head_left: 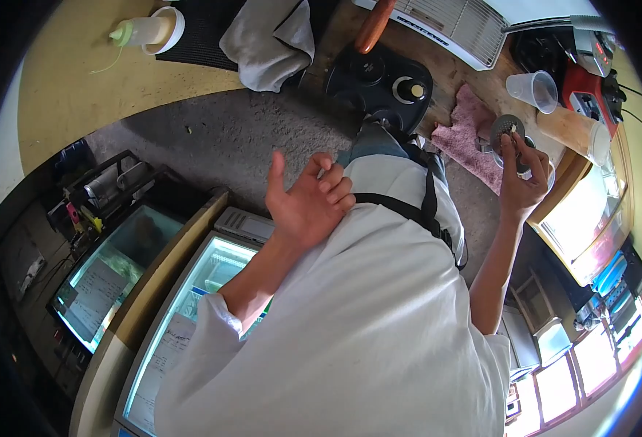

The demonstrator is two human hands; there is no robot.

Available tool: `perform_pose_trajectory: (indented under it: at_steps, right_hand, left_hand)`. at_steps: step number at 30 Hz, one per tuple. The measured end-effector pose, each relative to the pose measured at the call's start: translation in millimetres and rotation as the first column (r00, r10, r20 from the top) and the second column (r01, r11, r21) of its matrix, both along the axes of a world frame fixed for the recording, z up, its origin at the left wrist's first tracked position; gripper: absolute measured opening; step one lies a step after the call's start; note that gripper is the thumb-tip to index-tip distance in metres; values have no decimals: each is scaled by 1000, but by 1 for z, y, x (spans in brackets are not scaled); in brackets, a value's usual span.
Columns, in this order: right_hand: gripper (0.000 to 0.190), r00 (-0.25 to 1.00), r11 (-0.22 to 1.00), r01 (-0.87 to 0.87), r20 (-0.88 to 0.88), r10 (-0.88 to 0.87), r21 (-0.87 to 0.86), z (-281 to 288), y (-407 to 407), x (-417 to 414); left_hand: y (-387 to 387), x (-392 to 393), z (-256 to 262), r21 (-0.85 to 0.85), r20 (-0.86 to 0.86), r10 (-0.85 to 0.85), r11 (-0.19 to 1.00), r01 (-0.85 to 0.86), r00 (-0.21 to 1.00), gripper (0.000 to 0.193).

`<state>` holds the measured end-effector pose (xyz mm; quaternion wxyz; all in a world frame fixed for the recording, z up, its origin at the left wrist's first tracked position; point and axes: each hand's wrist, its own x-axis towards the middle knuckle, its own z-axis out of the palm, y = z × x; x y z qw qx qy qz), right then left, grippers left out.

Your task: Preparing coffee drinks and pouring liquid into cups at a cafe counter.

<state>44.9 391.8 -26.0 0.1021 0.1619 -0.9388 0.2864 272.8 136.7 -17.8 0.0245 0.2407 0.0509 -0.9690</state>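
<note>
My left hand [311,202] is raised in front of my shirt, palm turned up. Its thumb stands apart, the fingers curl loosely, and nothing is in it. On the right, my right hand [524,177] pinches a round, perforated metal lid [503,130] between thumb and fingertips. Just behind the lid is a metal cup with a handle [483,145], partly hidden by the hand and lid. A pink cloth [469,117] lies beside them on the wooden counter [445,76]. A clear plastic cup [534,90] lies tilted beyond my right hand.
A black tamping mat [354,76] carries a tamper [411,90] and a wooden handle [374,27]. An espresso machine's drip tray [452,33] is behind. A grey cloth [269,43] hangs over the counter edge. Left are a squeeze bottle [146,30] and a lit glass-topped fridge [190,278].
</note>
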Motion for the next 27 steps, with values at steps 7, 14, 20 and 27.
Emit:
perform_pose_trajectory:
  at_steps: [7,14,20,27]
  right_hand:
    - [22,1000,1000,-14,11,14,-10,-1,6,0]
    - [23,998,998,-26,51,29,-60,-3,6,3]
    - [25,999,994,-10,52,16,-113,-3,8,3]
    - [23,1000,994,4,-6,-5,-108,-6,1,0]
  left_hand:
    - [-27,-12,-15,-77,-19,123,989,-124,992,70]
    - [-2,-60,-38,39,-53,-126,991,128,991,69]
    - [-8,-65,-92,62,69,-374,927,370,925,66]
    - [-36,-91,-69,-477,105,-413,778,410,905,39]
